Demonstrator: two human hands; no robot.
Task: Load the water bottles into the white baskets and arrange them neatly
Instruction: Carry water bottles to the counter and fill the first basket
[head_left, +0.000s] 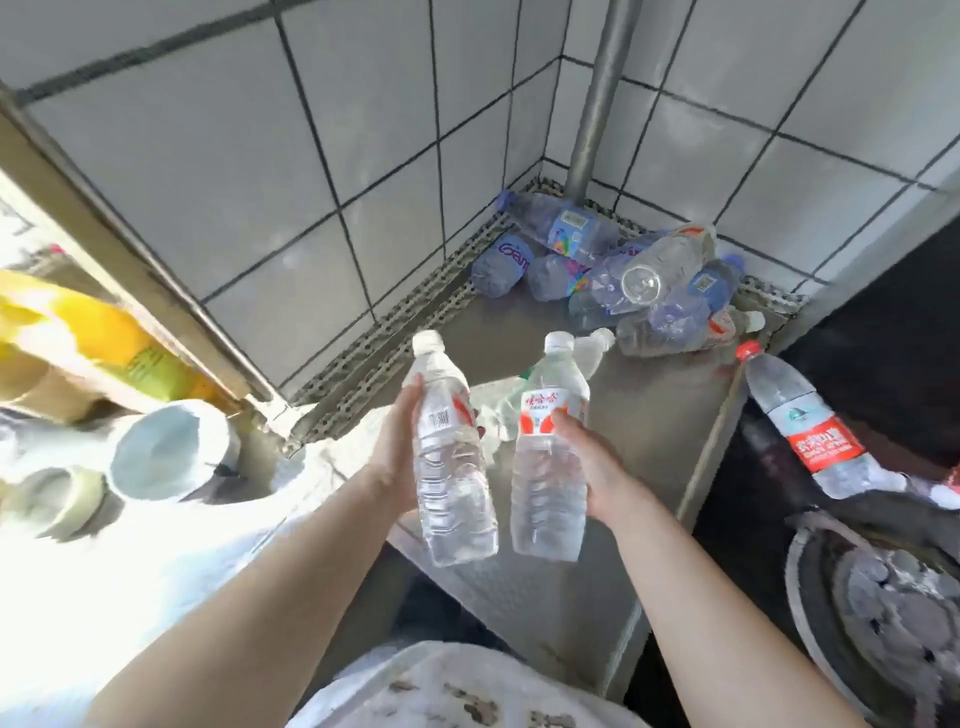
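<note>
Both hands are up over the steel counter (649, 426), each with a bottle. The left hand (397, 447) wraps from the left side around a clear bottle with a white cap (449, 467), thumb on the label near the barcode, fingers curled behind it out of sight; the bottle stands nearly upright, tipped a touch to the left at the top. The right hand (589, 467) grips a second white-capped bottle (545, 467) from the right, thumb pressed across the red-and-white label, fingers curled round the back. The two bottles sit side by side, bases close together, just apart. Behind them, lying on the counter, another clear bottle (587, 358) pokes out past the right-hand one. Further back in the tiled corner, at the foot of a grey pipe (597, 98), a pile of bottles (623, 270) lies jumbled, many blue-tinted, some crushed. Off to the right, a red-capped bottle with a red label (802, 421) lies slanted over the dark stove area. At the bottom edge, a white basket rim (431, 670) is just visible, blurred. On the left, washed out by bright light, sit a white cup (171, 452) and a roll of tape (57, 499).
</note>
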